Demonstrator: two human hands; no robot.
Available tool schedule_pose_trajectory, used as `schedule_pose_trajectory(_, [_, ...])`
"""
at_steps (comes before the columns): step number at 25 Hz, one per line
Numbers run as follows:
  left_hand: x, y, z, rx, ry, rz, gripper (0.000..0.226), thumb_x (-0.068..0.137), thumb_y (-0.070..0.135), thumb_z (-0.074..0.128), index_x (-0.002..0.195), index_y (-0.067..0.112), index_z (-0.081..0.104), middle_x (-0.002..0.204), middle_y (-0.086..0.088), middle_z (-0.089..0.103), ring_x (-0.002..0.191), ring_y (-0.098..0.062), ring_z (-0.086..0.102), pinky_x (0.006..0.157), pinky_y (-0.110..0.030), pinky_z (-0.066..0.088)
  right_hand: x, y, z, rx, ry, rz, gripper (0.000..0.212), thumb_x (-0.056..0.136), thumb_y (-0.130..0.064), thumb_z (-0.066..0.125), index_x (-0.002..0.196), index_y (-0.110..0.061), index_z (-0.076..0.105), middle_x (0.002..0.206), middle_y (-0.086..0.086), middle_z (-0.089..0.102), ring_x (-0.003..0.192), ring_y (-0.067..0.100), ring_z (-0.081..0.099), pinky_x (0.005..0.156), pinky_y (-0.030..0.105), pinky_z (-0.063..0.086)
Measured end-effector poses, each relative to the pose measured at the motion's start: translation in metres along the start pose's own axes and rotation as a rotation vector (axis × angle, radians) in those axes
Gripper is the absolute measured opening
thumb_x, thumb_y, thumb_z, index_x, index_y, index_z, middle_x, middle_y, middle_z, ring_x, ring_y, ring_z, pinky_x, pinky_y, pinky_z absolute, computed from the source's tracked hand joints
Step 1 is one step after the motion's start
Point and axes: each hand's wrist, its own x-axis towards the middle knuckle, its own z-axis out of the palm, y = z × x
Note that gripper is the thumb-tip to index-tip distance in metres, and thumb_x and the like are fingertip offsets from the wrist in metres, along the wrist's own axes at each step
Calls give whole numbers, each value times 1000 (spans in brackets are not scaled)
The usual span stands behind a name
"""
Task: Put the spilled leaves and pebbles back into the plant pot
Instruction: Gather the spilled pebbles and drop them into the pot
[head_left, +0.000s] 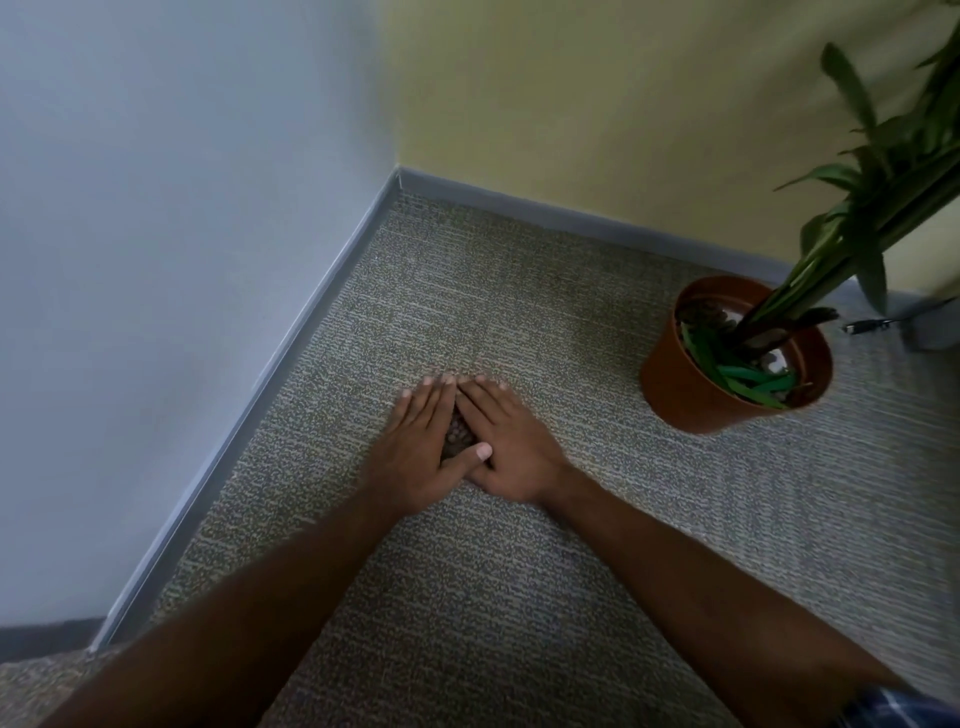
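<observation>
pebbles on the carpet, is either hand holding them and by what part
Neither grips them. The left hand and right hand lie on the carpet with straight fingers, hemming the pebbles in from both sides.

pebbles (458, 435): small heap on carpet (467, 291) | pot (675, 387): terracotta, upright, right of heap

Open carpet (545, 322) leads right to the plant pot (675, 384) — leaning stems (810, 291) crowd its mouth; a wall (156, 260) bounds the left.
</observation>
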Motion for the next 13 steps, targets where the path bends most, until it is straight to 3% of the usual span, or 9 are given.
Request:
schedule_pose_trajectory(3, [-16, 10, 5, -52, 41, 46, 107, 99, 85, 22, 174, 11, 5, 183, -5, 5, 171, -17, -5, 140, -44, 2, -17, -10, 4, -46, 41, 30, 84, 106, -59, 40, 172, -10, 25, 180, 13, 24, 170, 31, 17, 137, 54, 17])
schedule_pose_trajectory(8, [-23, 19, 2, -66, 67, 131, 101, 101, 80, 35, 174, 13, 12, 184, -3, 3, 171, -18, -2, 139, -49, 10, -45, -7, -9, 0, 35, 63, 85, 107, -63, 40, 174, -15, 21, 183, 10, 18, 171, 28, 10, 137, 57, 17])
schedule_pose_trajectory(10, [-16, 14, -6, -28, 97, 99, 103, 100, 83, 33, 173, 13, 14, 184, -5, 4, 171, -20, -2, 139, -50, 6, -53, 0, -20, 97, 32, 183, 93, 104, -76, 41, 175, -20, 17, 184, 5, 12, 172, 25, 4, 138, 54, 16])
schedule_pose_trajectory(13, [0, 0, -17, -5, 46, 24, 108, 97, 86, 29, 173, 12, 7, 183, -10, -2, 171, -26, -6, 138, -54, 2, -66, 12, -29, 179, -49, 358, 120, 88, -99, 37, 175, -25, -2, 185, -1, -10, 171, 21, -14, 135, 47, 3])
